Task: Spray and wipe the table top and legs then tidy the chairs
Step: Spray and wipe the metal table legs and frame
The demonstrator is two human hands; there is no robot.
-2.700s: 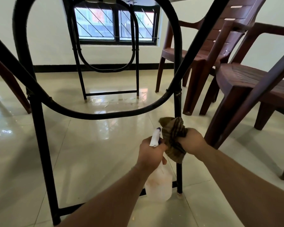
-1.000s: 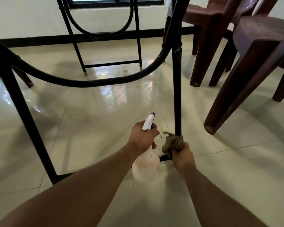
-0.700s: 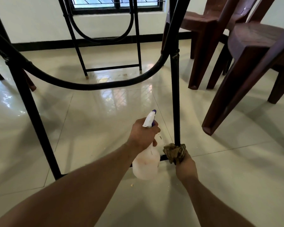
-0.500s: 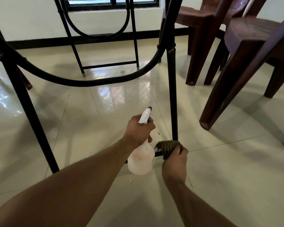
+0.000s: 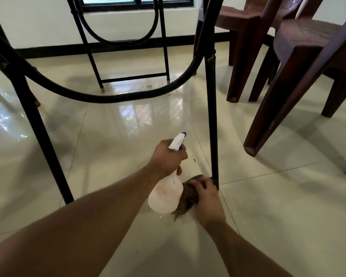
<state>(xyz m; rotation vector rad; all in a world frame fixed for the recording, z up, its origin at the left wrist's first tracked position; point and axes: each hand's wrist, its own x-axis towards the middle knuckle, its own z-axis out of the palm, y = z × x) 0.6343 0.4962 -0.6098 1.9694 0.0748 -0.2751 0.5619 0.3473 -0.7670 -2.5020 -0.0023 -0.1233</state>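
Grip: left hand [image 5: 168, 157] round white plastic spray bottle [image 5: 165, 197]; right hand [image 5: 207, 199] clutches brown cloth [image 5: 186, 201].
Spot: black metal table leg [image 5: 211, 116] btm.
Risk: bottle crowds cloth, cld snag wipe.

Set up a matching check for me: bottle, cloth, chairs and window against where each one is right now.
Things:
1 bottle
2 cloth
3 chairs
4 window

Places:
A held by the right hand at the foot of the table leg
B in the far wall
C gripped in the left hand
D standing on the floor at right

Pairs: 1-C; 2-A; 3-D; 4-B
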